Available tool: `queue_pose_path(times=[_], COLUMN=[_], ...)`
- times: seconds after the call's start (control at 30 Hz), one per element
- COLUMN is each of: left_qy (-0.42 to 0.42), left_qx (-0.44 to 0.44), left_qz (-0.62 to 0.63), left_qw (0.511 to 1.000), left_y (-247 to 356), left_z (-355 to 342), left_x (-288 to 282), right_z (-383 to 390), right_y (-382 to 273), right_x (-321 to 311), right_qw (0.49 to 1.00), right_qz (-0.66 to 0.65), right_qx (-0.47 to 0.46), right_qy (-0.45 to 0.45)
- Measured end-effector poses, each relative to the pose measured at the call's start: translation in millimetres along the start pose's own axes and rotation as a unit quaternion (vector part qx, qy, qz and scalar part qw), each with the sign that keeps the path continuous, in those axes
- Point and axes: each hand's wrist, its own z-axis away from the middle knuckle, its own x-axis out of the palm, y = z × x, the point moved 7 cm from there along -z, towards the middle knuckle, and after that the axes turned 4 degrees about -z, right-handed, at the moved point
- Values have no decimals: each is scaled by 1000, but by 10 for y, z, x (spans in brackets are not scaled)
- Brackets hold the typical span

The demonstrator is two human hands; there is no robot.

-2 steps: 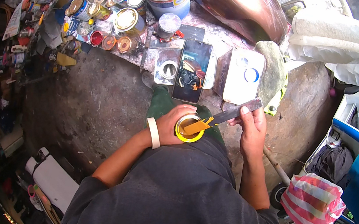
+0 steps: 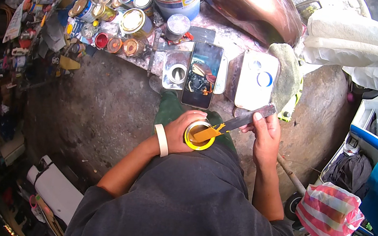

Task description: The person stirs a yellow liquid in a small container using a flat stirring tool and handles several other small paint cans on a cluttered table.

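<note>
My left hand (image 2: 182,130) is wrapped round a small paint can (image 2: 207,146) with a bright yellow rim, held in front of my lap. Ochre-yellow paint shows inside it. Between the thumb and fingers of my right hand (image 2: 266,132) is a flat, dark stirring stick (image 2: 242,120), slanting down to the left into the can's mouth. Its lower end is coated in the same yellow paint. Just beyond the can, a smartphone (image 2: 203,73) with a lit screen leans at the bench edge, partly in front of a metal can with a round open mouth (image 2: 175,70).
Many paint tins and jars (image 2: 135,21) crowd the bench at the far left, beside a large paint bucket (image 2: 177,0). A glossy copper-brown tank-shaped panel (image 2: 252,5) lies at the back. A rectangular tin (image 2: 256,81) and grey cloth (image 2: 286,74) sit right of the phone. A striped bag (image 2: 329,214) hangs at right.
</note>
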Motion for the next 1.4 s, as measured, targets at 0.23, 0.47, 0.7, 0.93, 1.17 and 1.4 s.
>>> queue_pose_path(times=[0.23, 0.47, 0.7, 0.93, 1.17, 1.4], left_qy=[-8, 2, 2, 3, 10, 15], left_qx=[8, 12, 15, 21, 25, -2], left_qz=[-22, -14, -14, -19, -18, -12], left_qw=[1000, 1000, 1000, 1000, 999, 1000], left_y=[2, 15, 35, 64, 91, 74], left_z=[8, 7, -11, -10, 10, 89], left_x=[0, -19, -17, -6, -17, -60], right_z=[23, 21, 21, 39, 57, 52], right_y=[-18, 9, -10, -2, -1, -60], right_x=[23, -9, -22, -35, -21, 117], right_qw=[1000, 1000, 1000, 1000, 1000, 1000], right_qz=[1, 0, 1, -4, -4, 2], right_qx=[-1, -2, -5, -4, -5, -13], right_qy=[3, 8, 11, 13, 10, -3])
